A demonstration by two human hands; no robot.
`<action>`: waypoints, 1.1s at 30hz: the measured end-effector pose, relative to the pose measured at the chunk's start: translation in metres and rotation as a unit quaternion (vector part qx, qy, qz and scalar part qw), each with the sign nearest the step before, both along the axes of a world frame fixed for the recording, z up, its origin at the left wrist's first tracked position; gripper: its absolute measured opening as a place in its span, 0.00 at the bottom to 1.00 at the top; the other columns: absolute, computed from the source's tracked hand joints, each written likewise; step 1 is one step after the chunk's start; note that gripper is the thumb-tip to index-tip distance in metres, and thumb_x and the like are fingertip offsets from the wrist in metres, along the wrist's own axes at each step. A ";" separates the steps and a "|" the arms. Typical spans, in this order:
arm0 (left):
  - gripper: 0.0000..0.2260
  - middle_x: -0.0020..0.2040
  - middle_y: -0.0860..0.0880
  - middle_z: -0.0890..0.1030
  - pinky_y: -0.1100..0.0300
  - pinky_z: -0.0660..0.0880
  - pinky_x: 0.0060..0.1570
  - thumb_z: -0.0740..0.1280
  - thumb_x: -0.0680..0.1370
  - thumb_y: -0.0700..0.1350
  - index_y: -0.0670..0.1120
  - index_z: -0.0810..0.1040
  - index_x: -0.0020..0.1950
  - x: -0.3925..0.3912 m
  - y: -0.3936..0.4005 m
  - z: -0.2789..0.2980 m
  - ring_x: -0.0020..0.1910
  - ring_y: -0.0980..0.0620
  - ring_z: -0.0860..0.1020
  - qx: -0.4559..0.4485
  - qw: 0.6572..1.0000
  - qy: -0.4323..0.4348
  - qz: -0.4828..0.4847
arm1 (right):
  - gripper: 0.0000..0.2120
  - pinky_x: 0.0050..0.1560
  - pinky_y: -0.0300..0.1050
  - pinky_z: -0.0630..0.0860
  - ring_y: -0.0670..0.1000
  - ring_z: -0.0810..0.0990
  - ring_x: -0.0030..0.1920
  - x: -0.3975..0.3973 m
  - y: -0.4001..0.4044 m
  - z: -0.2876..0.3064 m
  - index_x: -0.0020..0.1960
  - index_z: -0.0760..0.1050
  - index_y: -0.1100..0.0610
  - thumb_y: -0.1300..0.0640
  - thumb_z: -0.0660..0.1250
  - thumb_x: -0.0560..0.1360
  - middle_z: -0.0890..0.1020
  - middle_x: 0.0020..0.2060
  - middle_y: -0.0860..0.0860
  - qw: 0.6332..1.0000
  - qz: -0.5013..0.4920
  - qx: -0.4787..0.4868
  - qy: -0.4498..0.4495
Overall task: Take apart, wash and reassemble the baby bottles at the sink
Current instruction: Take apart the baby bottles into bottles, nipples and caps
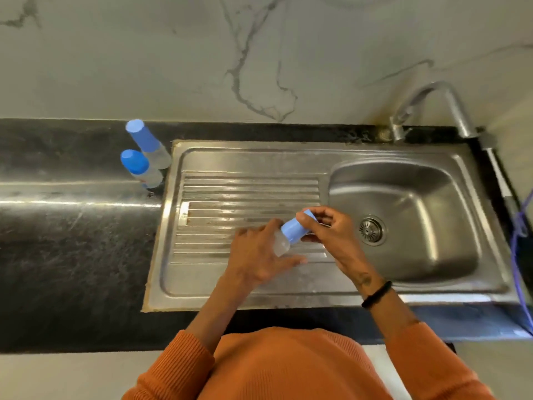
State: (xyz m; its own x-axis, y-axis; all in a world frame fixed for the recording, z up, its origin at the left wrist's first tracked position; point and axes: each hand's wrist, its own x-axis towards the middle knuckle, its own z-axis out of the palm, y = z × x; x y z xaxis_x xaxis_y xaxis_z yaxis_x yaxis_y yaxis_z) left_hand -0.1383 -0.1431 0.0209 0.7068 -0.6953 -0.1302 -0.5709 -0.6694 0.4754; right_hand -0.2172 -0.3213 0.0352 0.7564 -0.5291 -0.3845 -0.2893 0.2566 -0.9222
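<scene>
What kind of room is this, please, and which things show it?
Most likely a home kitchen. A steel sink with a ribbed drainboard is set into a dark stone counter, a tap stands behind it, and the wall looks like marble.

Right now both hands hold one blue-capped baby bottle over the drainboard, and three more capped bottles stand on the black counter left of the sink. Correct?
Not quite. The head view shows two capped bottles on the black counter, not three. The rest holds: the left hand and right hand hold one blue-capped baby bottle over the drainboard.
</scene>
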 end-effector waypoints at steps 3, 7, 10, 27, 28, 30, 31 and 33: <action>0.33 0.41 0.58 0.80 0.55 0.69 0.35 0.63 0.64 0.82 0.57 0.68 0.53 -0.016 -0.033 0.001 0.39 0.49 0.80 0.011 0.997 0.079 0.015 | 0.16 0.45 0.48 0.86 0.56 0.88 0.49 -0.025 -0.022 0.004 0.55 0.83 0.61 0.55 0.80 0.72 0.88 0.47 0.57 1.000 -0.010 0.017 0.006; 0.26 0.37 0.58 0.77 0.56 0.66 0.32 0.68 0.70 0.76 0.56 0.69 0.50 -0.034 -0.064 -0.003 0.36 0.52 0.77 -0.005 0.993 0.119 -0.007 | 0.14 0.46 0.47 0.86 0.57 0.88 0.50 -0.054 -0.057 0.005 0.56 0.83 0.62 0.57 0.79 0.73 0.88 0.48 0.58 0.999 -0.001 0.043 0.018; 0.24 0.35 0.57 0.78 0.60 0.65 0.30 0.69 0.71 0.73 0.55 0.71 0.48 -0.046 -0.083 -0.006 0.32 0.58 0.76 -0.010 0.991 0.134 -0.027 | 0.12 0.46 0.47 0.86 0.57 0.88 0.50 -0.072 -0.083 0.001 0.56 0.83 0.64 0.60 0.77 0.75 0.88 0.49 0.60 0.998 0.012 0.058 0.030; 0.15 0.42 0.51 0.86 0.51 0.81 0.45 0.75 0.75 0.62 0.53 0.81 0.50 -0.101 -0.166 -0.020 0.40 0.51 0.85 -0.150 0.904 0.373 0.145 | 0.19 0.66 0.53 0.77 0.59 0.82 0.59 -0.116 -0.211 -0.089 0.69 0.74 0.69 0.61 0.70 0.81 0.80 0.63 0.63 0.911 -0.230 0.320 0.119; 0.14 0.43 0.49 0.86 0.51 0.81 0.45 0.74 0.76 0.61 0.52 0.80 0.51 -0.104 -0.167 -0.020 0.41 0.51 0.84 -0.156 0.899 0.383 0.146 | 0.17 0.66 0.54 0.76 0.58 0.81 0.57 -0.115 -0.215 -0.097 0.68 0.74 0.67 0.61 0.69 0.82 0.79 0.62 0.63 0.907 -0.238 0.318 0.142; 0.14 0.46 0.46 0.85 0.52 0.80 0.46 0.74 0.78 0.57 0.49 0.79 0.55 -0.109 -0.168 -0.019 0.43 0.51 0.83 -0.163 0.883 0.415 0.149 | 0.14 0.68 0.56 0.75 0.59 0.78 0.57 -0.114 -0.219 -0.112 0.66 0.73 0.64 0.62 0.68 0.82 0.77 0.60 0.63 0.904 -0.237 0.304 0.184; 0.14 0.47 0.47 0.84 0.55 0.79 0.45 0.74 0.78 0.54 0.47 0.79 0.56 -0.112 -0.168 -0.019 0.43 0.53 0.82 -0.162 0.878 0.425 0.148 | 0.14 0.68 0.57 0.75 0.59 0.76 0.58 -0.114 -0.220 -0.117 0.66 0.73 0.64 0.63 0.68 0.82 0.76 0.59 0.62 0.904 -0.230 0.294 0.207; 0.13 0.47 0.49 0.83 0.61 0.78 0.44 0.75 0.79 0.51 0.47 0.78 0.58 -0.116 -0.165 -0.021 0.44 0.55 0.82 -0.161 0.879 0.426 0.137 | 0.18 0.68 0.59 0.76 0.60 0.77 0.59 -0.114 -0.221 -0.126 0.69 0.72 0.67 0.63 0.69 0.81 0.75 0.61 0.63 0.908 -0.207 0.267 0.248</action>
State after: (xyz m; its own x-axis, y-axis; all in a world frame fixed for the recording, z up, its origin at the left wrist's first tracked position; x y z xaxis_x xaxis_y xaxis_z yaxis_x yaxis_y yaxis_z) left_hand -0.2547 -0.3077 0.0003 0.5944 -0.6112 -0.5226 0.2475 -0.4793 0.8420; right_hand -0.3311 -0.5427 -0.0904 0.1983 -0.3660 -0.9093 -0.4114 0.8109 -0.4161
